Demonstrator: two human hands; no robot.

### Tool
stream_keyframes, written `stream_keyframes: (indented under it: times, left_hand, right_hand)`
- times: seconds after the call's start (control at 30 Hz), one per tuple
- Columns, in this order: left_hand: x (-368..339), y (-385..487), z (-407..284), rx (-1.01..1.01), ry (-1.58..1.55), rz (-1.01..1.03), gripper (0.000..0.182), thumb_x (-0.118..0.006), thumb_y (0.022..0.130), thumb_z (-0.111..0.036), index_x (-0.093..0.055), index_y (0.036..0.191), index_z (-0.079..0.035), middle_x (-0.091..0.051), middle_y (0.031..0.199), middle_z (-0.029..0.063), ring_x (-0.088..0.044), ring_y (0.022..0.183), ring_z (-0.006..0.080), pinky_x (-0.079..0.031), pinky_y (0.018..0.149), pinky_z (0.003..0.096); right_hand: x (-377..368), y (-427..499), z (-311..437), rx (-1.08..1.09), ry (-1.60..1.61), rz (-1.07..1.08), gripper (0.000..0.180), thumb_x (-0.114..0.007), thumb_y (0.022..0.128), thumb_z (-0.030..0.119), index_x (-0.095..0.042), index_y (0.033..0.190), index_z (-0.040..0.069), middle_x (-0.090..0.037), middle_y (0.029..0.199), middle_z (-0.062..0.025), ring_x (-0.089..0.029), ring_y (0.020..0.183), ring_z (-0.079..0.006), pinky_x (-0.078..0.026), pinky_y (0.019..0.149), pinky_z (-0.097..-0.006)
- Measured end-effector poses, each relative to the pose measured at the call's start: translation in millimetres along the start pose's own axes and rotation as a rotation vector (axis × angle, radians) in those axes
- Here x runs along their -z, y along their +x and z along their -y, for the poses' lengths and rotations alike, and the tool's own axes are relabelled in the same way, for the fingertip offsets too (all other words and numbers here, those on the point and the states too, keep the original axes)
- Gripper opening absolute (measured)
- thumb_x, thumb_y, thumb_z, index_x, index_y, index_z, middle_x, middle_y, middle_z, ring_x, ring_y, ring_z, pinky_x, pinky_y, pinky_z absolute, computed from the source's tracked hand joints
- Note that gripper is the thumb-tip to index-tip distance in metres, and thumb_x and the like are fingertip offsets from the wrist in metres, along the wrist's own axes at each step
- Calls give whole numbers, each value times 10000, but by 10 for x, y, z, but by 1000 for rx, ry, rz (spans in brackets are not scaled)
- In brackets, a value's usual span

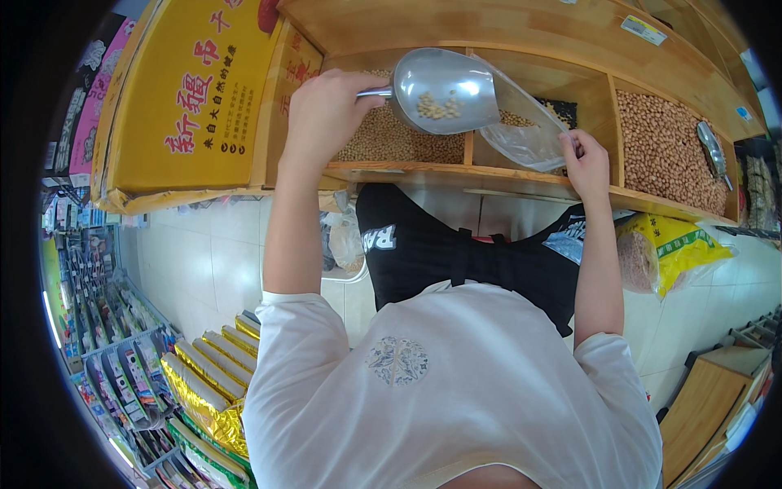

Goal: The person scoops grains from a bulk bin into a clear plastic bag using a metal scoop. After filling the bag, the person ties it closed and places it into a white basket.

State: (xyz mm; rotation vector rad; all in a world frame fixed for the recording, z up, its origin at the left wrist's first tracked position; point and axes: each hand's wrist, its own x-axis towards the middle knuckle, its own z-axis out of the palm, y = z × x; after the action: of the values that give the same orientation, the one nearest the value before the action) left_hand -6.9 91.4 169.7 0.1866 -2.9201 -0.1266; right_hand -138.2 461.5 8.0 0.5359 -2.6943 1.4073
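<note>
My left hand [336, 113] grips the handle of a shiny metal scoop [421, 76], which is tilted with its mouth to the right. A small heap of pale beans [437, 106] lies in the scoop. My right hand [586, 159] pinches the edge of a clear plastic bag [519, 147]. The scoop's lip reaches the bag's mouth; whether they touch I cannot tell. Some tan beans [516, 118] show at the bag, but I cannot tell whether they lie inside it or behind it. Below the scoop is a wooden compartment of soybean-like beans [403, 137].
Wooden dividers [616, 131] split the bin. Peanut-like reddish kernels [666, 150] fill the right compartment, with another metal scoop [712, 150] on them. A yellow carton [195, 104] stands left. On the floor are a yellow sack [684, 244] and gold packages [208, 373].
</note>
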Motion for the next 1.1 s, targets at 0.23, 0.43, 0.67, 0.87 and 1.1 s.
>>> stream_keyframes:
  times: [0.23,0.43,0.67,0.87,1.1]
  left_hand:
    - [332,-43,-171,-93,197,-146,247,-773,874,-277,-811,1107,-200,-775,962,67,-718,891,259,-560,788,386]
    - [345,-68,102,163,181,37,247,-779,873,-247,-809,1112,-192,-779,977,74,-721,920,272,-556,796,400]
    - [-463,-57,577,154,62,239,242,-805,850,-236,-813,1084,-177,-780,994,91,-729,934,285,-557,804,417]
    - [-1212,-165,778,185,-96,307,255,-841,821,-206,-821,1071,-162,-775,982,130,-738,918,304,-572,816,414]
    - [-1570,-255,903,351,-441,311,279,-822,844,-106,-798,1121,-77,-787,994,146,-761,917,228,-572,820,339]
  right_hand:
    - [4,0,-10,3,-3,1,209,-693,979,224,-701,938,20,-594,686,-69,-529,592,-150,-446,581,-308]
    - [-1,-2,-1,20,-1,-6,211,-691,977,220,-688,928,15,-590,693,-89,-536,595,-174,-450,584,-321]
    - [-4,8,-8,15,-4,-3,207,-692,975,212,-687,927,10,-598,700,-94,-542,594,-174,-454,584,-323]
    - [-10,9,-23,-18,0,9,205,-696,973,207,-694,939,5,-606,703,-92,-545,594,-159,-456,584,-314]
    - [-7,3,-17,17,6,0,207,-699,973,208,-694,945,3,-608,705,-88,-547,595,-156,-459,587,-310]
